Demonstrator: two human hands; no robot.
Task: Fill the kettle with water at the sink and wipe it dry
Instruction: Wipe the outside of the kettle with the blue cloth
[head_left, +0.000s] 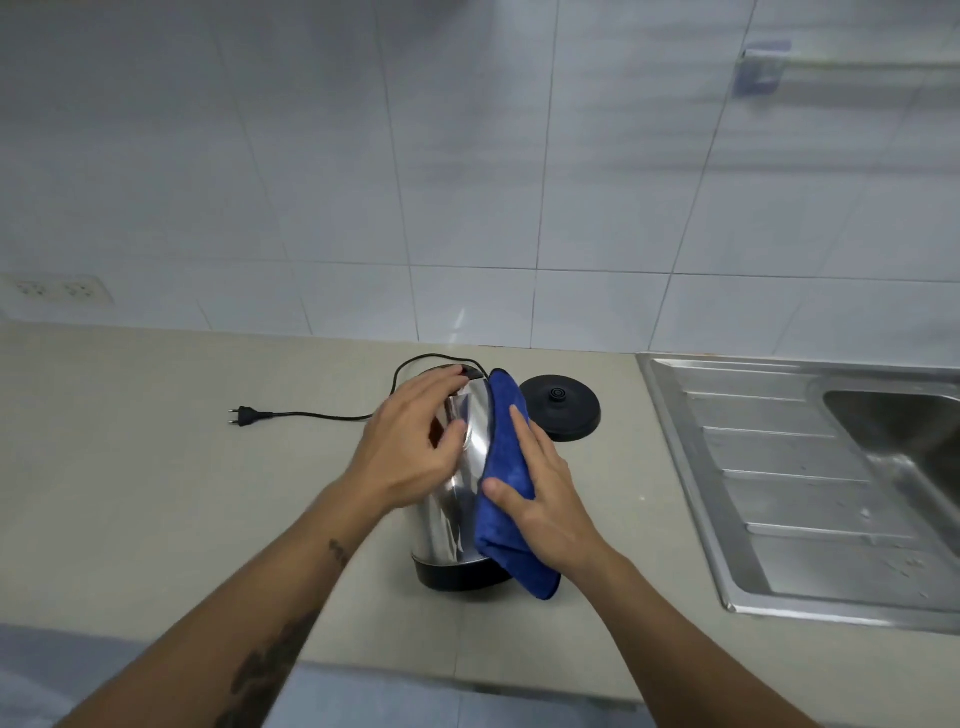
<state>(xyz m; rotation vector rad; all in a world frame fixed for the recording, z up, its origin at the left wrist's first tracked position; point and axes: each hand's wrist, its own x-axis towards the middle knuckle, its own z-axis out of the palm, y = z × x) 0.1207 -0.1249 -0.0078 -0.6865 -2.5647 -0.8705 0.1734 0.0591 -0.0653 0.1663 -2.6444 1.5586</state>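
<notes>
A shiny steel kettle (451, 514) with a black bottom stands on the beige counter (156, 467), in the middle of the view. My left hand (410, 441) wraps over its top and left side, holding it steady. My right hand (540, 493) presses a blue cloth (506, 467) flat against the kettle's right side. The cloth hangs from near the lid down to the base. The kettle's handle and lid are mostly hidden under my left hand.
The black kettle base (561, 408) sits just behind and right of the kettle, its cord and plug (249, 415) trailing left. A steel sink (805, 483) with a ribbed drainboard fills the right side. A wall socket (57, 291) sits at the far left.
</notes>
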